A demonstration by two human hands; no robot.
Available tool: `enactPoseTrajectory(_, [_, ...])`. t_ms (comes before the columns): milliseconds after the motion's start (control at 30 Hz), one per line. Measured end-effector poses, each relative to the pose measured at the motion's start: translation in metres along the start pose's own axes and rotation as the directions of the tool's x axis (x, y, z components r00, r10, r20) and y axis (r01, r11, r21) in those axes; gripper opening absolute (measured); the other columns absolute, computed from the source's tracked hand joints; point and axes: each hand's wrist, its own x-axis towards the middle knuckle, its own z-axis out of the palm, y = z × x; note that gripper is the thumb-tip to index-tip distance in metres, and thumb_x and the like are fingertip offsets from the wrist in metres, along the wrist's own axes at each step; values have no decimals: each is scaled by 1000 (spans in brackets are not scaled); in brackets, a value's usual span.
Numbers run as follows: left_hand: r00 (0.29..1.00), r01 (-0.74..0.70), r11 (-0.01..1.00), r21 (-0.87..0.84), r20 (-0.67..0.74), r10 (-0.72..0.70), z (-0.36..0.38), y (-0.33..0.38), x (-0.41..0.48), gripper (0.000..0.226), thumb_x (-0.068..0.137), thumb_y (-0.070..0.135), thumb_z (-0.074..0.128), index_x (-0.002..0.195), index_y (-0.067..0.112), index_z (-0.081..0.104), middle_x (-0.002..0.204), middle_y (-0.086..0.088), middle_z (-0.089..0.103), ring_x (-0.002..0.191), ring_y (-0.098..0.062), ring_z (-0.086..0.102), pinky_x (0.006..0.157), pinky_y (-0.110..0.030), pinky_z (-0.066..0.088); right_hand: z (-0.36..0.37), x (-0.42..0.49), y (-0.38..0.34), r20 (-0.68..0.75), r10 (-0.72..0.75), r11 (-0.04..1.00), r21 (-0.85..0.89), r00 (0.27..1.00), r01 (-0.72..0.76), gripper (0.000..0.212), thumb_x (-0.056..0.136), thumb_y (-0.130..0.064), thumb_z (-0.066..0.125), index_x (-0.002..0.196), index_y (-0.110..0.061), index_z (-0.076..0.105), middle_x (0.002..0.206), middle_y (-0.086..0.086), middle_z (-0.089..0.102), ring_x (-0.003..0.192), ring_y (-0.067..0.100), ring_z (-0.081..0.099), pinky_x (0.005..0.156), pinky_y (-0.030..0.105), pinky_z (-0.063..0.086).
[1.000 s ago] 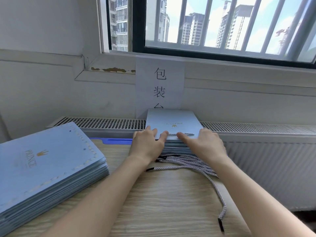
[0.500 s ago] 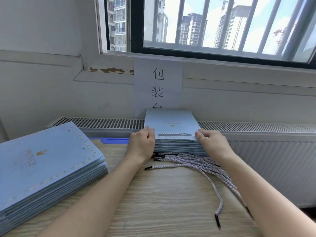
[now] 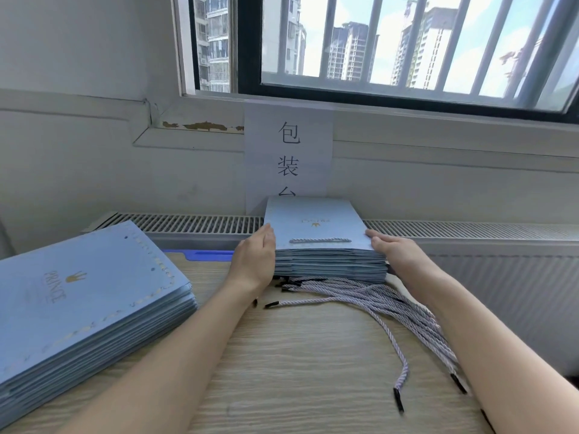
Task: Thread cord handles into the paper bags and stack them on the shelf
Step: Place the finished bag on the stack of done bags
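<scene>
Paper bags, pale blue and folded flat with a gold crown mark, sit as a finished stack at twelve o'clock on the light wood-grain table, their far end lying over the white slatted radiator ledge under the barred window. The top bag shows a short run of twisted white cord handle across its near edge, so it looks already threaded.

The left hand presses flat against the stack's nine o'clock side, palm in and fingers straight; the right hand does the same at three o'clock, its fingertips on the top corner. Neither hand is closed around anything: both are open and bracing, with the stack squeezed between them. My reading is that this is a squaring-up hold, meant to align the bag edges so the pile stays neat and does not slide.

Loose white twisted cords with black tips fan out from under the stack's near edge toward five o'clock, passing beneath the right forearm, handy for threading. A second, taller stack of unthreaded pale blue flat bags waits at eight o'clock, well apart from both hands.
</scene>
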Motion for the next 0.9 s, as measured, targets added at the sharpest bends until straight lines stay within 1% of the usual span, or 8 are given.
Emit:
enactPoseTrajectory(167, [998,28,985,173,51,-38,0,0,1,48,109,29,23,150,9,39,155,-4,40,146,-22,31,116,-27,21,1,2,4,-6,27,1000,-10,1000,-27,36,101,-15,53,136,-20,60,146,-3,52,135,22,45,120,44,29])
enactPoseTrajectory(333, [999,-5,1000,22,-35,6,-1,2,-5,47,108,29,25,147,9,42,134,-4,59,129,-24,49,108,-34,34,8,-3,-7,-18,31,1000,-3,999,-31,47,106,-16,42,152,-13,36,156,1,38,143,23,35,121,43,25])
enactPoseTrajectory(400, [997,39,999,-9,-59,-39,0,3,-5,45,107,32,25,132,3,48,92,-6,61,96,-28,54,81,-42,40,10,-4,-8,-43,43,998,-37,998,-44,43,107,-17,38,149,-7,40,149,7,46,137,27,42,118,43,29])
enactPoseTrajectory(567, [988,5,997,-81,-156,-18,-2,5,-8,43,107,35,31,75,9,43,64,-4,46,63,-17,46,64,-34,31,8,-5,-3,-83,37,995,-93,996,-45,43,97,-39,42,99,-3,64,108,25,66,96,26,61,101,44,44])
enactPoseTrajectory(633, [989,8,996,-90,-146,-21,-3,9,-10,44,106,37,33,87,5,57,80,-20,58,65,-17,51,68,-30,34,9,-5,-4,-97,35,993,-107,995,-45,35,90,-44,41,86,-16,61,99,14,64,93,24,57,94,41,45])
enactPoseTrajectory(700, [990,14,996,-87,-139,-26,-3,13,-12,47,106,39,36,124,4,61,91,7,57,81,-12,57,80,-28,38,10,-10,-11,-110,2,988,-151,994,-19,40,98,-43,42,125,-24,64,134,4,60,128,27,50,112,46,36])
enactPoseTrajectory(767, [991,23,998,-65,-134,-31,-2,16,-15,52,105,39,36,152,15,37,115,-1,66,102,-10,54,90,-27,36,12,-15,-14,-122,-41,969,-246,992,10,53,104,-40,37,154,-25,35,158,0,38,146,25,30,120,41,24])
enactPoseTrajectory(900, [993,12,999,-51,-120,-18,-3,11,-11,46,104,28,34,149,21,43,135,0,62,79,-12,59,72,-22,44,15,-20,-10,-114,-99,947,-316,988,59,45,104,-32,38,147,-21,47,149,5,50,138,26,40,112,35,30])
